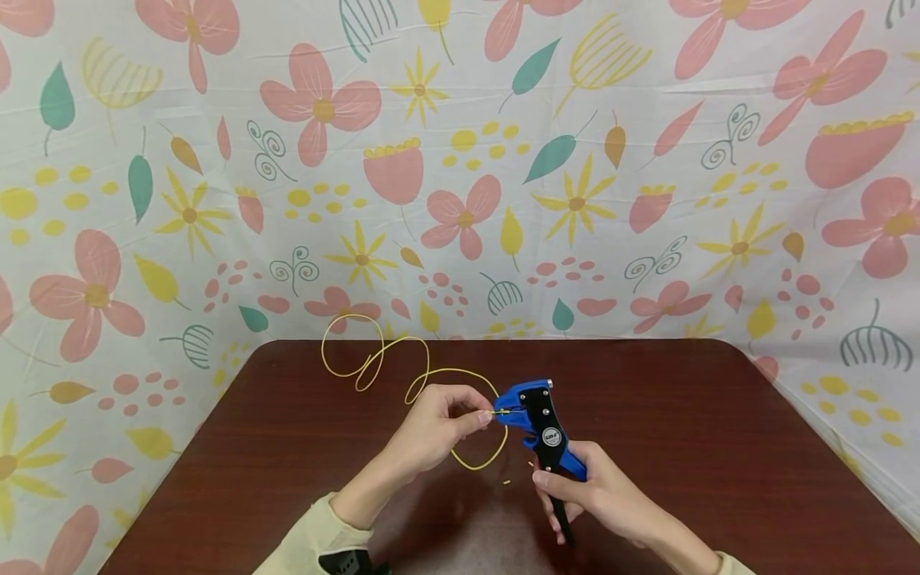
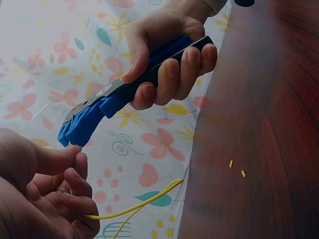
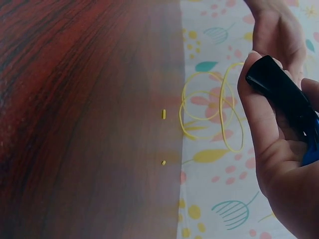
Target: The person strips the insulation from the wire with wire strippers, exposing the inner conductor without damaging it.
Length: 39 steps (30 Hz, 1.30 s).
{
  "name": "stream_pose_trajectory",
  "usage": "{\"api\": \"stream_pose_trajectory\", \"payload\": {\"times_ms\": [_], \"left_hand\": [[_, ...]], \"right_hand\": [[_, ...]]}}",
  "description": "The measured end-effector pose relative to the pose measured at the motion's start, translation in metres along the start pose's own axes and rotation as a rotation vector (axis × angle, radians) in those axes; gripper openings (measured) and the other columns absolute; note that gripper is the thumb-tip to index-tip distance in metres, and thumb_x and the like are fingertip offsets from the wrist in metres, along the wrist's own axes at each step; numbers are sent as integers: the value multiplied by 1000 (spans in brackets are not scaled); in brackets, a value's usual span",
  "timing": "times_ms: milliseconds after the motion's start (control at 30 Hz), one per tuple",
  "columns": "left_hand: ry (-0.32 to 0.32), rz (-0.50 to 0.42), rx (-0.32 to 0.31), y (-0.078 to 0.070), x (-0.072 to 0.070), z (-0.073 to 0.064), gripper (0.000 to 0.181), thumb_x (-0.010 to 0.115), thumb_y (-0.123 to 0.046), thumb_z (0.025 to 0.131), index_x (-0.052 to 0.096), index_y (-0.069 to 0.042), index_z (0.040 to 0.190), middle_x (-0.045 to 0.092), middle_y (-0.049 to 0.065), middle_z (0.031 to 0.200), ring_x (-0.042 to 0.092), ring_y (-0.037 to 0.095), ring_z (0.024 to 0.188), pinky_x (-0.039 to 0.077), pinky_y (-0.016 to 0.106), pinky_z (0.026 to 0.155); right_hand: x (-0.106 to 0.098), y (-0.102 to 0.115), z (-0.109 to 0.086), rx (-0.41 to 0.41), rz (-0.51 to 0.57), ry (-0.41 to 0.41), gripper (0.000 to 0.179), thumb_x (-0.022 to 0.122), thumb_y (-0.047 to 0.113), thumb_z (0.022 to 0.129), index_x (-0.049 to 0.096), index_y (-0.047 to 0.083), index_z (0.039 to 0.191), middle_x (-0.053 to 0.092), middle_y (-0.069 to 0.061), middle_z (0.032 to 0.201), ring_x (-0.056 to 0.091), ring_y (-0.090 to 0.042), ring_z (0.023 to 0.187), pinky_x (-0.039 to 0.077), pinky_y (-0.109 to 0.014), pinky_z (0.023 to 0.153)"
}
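Note:
My right hand [image 1: 600, 491] grips the handles of a blue and black wire stripper [image 1: 545, 423], held above the table with its head toward the left. Between thumb and fingertips, my left hand [image 1: 442, 423] pinches a thin yellow wire [image 1: 477, 465] whose end sits at the stripper's blue jaws. In the left wrist view the wire [image 2: 117, 215] also passes through the curled fingers [image 2: 77, 199] of the left hand. The black handle end [image 3: 274, 77] of the stripper sticks out of the right hand in the right wrist view.
The rest of the yellow wire lies in loose loops toward the back left of the dark brown table [image 1: 683, 415]. Two short yellow bits of insulation [image 2: 243, 174] lie on the tabletop. A flower-patterned cloth [image 1: 460, 160] hangs behind the table.

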State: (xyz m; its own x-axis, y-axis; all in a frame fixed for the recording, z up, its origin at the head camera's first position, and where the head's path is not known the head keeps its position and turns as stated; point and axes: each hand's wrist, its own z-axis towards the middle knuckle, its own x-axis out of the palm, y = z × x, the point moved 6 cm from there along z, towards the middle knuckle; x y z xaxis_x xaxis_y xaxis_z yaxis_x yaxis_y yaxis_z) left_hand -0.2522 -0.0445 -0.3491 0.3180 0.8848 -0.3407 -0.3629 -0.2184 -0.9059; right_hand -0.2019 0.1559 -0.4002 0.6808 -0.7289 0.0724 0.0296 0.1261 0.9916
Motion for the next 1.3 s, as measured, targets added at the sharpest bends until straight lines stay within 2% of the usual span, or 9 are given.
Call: {"api": "stream_pose_trajectory", "payload": {"times_ms": [233, 367, 500, 633, 900, 1067, 1200, 1300], "left_hand": [[-2, -3, -3, 1, 0, 0, 6, 72, -3, 98, 78, -2, 96, 72, 12, 85, 61, 15, 75, 50, 27, 64], [-1, -8, -5, 1, -1, 1, 6, 72, -4, 98, 78, -2, 96, 70, 8, 82, 59, 15, 73, 51, 28, 64], [2, -13, -7, 2, -1, 0, 7, 72, -3, 99, 77, 1, 98, 70, 11, 84, 60, 17, 74, 51, 29, 64], [1, -15, -6, 2, -1, 0, 7, 72, -2, 98, 76, 4, 99, 70, 12, 83, 59, 18, 72, 50, 29, 63], [-2, -18, -4, 2, -1, 1, 7, 72, -2, 98, 76, 3, 97, 70, 16, 85, 60, 17, 74, 49, 26, 63], [0, -16, -3, 1, 0, 1, 6, 72, -3, 98, 77, 0, 96, 69, 4, 80, 59, 14, 72, 50, 26, 63], [1, -17, 0, 0, 0, 1, 6, 72, -2, 98, 77, 0, 96, 68, 2, 80, 59, 17, 72, 50, 27, 63], [3, -23, -1, 0, 0, 1, 6, 72, -2, 98, 77, 1, 97, 68, 3, 80, 58, 16, 71, 50, 26, 62]], "right_hand": [[1, -1, 1, -3, -1, -3, 20, 45, 2, 111, 52, -14, 121, 63, -17, 86, 67, -20, 68, 60, -54, 58], [0, -2, 2, -15, 8, 3, 19, 45, 2, 111, 53, -13, 121, 63, -19, 86, 69, -21, 68, 59, -60, 62], [1, -2, 2, -43, 37, 36, 18, 43, 0, 112, 54, -11, 120, 55, -36, 82, 70, -22, 69, 57, -63, 62], [2, -4, 3, -60, 54, 63, 19, 39, -1, 112, 54, -8, 121, 43, -47, 85, 69, -20, 69, 59, -57, 56], [1, -4, 4, -80, 22, 50, 18, 39, -1, 112, 54, -9, 118, 46, -45, 82, 68, -23, 65, 57, -58, 52], [0, -4, 3, -63, 3, 22, 18, 42, 1, 112, 56, -9, 116, 47, -43, 80, 69, -20, 63, 55, -60, 51], [-1, -4, 3, -62, -4, 10, 19, 43, 2, 112, 56, -11, 111, 47, -44, 77, 68, -19, 61, 54, -61, 49], [-1, -4, 3, -61, -7, 4, 19, 43, 2, 112, 56, -11, 110, 47, -44, 75, 66, -23, 56, 53, -61, 46]]}}
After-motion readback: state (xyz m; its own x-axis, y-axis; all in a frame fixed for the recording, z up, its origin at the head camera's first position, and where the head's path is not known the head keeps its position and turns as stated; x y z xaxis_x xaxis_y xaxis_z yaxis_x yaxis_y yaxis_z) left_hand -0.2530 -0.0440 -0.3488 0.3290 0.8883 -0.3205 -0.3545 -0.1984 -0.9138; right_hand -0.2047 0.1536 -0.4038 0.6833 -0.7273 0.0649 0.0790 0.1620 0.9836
